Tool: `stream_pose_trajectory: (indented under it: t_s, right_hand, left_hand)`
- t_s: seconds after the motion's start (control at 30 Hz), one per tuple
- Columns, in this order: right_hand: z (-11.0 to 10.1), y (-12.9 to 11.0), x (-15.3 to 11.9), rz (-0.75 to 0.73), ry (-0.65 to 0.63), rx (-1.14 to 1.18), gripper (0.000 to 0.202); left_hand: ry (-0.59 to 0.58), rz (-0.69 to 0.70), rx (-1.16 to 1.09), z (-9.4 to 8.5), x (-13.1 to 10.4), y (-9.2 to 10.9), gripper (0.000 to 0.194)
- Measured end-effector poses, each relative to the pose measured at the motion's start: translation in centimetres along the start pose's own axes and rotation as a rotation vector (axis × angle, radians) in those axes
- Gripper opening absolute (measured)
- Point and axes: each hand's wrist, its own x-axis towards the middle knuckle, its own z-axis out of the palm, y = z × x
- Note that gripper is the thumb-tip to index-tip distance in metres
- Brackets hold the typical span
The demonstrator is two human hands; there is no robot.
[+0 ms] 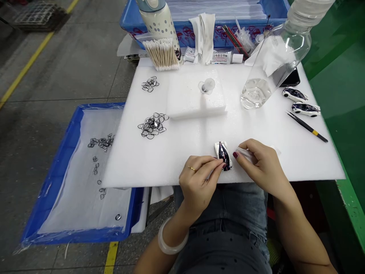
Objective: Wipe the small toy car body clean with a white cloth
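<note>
Head view: a person's left hand [199, 182] pinches the near end of a small white-and-dark toy car [223, 155] between thumb and fingertips, while the right hand [261, 163] is closed on a small white wipe [244, 153] just beside the car's right flank; the car rests on a white foam sheet [182, 160] covering the counter, near its front edge; two loose heaps of thin black rings [152, 125] lie on the sheet's left half, and more of them are scattered in a blue tray [54, 179] lined with clear film, set lower at left; a raised foam block [196, 97] carries a small clear cup [207, 86], contents not discernible; a clear bottle [273, 61] tilts at right, a little clear liquid pooled at its base; a bundle of cotton swabs [163, 55] leans against a dotted flask [159, 19]; a blue crate [205, 19] at the back holds stacked white sheets; two more toy cars [299, 101] and black tweezers [306, 126] lie at far right
</note>
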Motion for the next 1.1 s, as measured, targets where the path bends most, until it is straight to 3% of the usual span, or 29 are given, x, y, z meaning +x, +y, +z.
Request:
stream_pose_trajectory:
  t_s: [0.27, 0.4, 0.57, 1.1]
  right_hand:
    - [-0.1, 0.0, 0.3, 0.001, -0.062, 0.000, 0.014]
    - [-0.2, -0.1, 0.4, 0.022, -0.111, -0.019, 0.014]
    - [-0.3, -0.2, 0.5, 0.035, -0.144, -0.027, 0.015]
    - [0.1, -0.2, 1.0, 0.064, -0.129, -0.050, 0.023]
  left_hand:
    - [-0.036, -0.086, 0.029, -0.1, 0.3, 0.2, 0.012]
    - [-0.164, -0.110, 0.029, -0.6, 1.1, -0.2, 0.034]
    - [-0.277, -0.073, -0.012, -1.0, 2.2, -1.0, 0.030]
    - [-0.334, -0.110, -0.069, -1.2, 3.4, -1.4, 0.029]
